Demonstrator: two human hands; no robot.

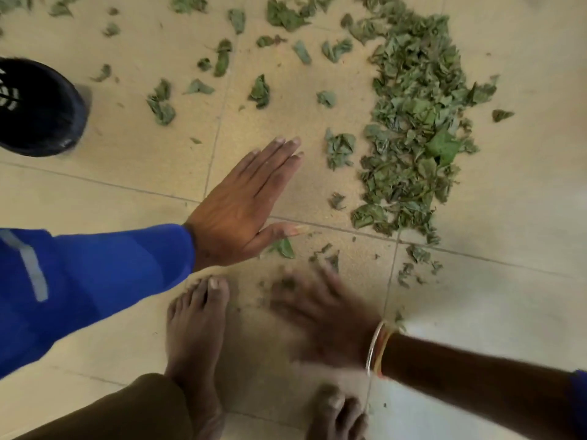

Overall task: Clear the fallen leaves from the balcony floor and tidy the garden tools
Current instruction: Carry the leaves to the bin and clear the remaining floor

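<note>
Head view, single entry.

- Leaf pile (413, 122): task item, green and crumpled, heaped on the floor tiles (508, 201) at upper right. Its long axis runs from near the person to far.
- Loose leaves (162, 103): scattered across the far tiles, left of the pile, well apart from one another.
- Small clump (340, 147): between the pile and the left fingertips, just beyond them.
- Left hand (244, 201): flat and low over the floor, fingers (279, 154) straight and together, pointing away and rightward at the pile. It holds nothing. One leaf (284, 247) lies just beside the thumb.
- Right hand (320, 315): blurred, low over the near tiles. Fingers look splayed, and no held item can be made out. A bangle (376, 347) sits at the wrist. Fine scraps (327, 255) lie just ahead of it.
- Black container (38, 106): far left, well apart from both hands.
- Bare feet (197, 328): near edge.

Judgement: the pile lies right of and beyond the left fingers, so a rightward sweep would gather the clump into its flank. The right hand is nearer the scraps at the pile's near end. No garden tools are in view.
</note>
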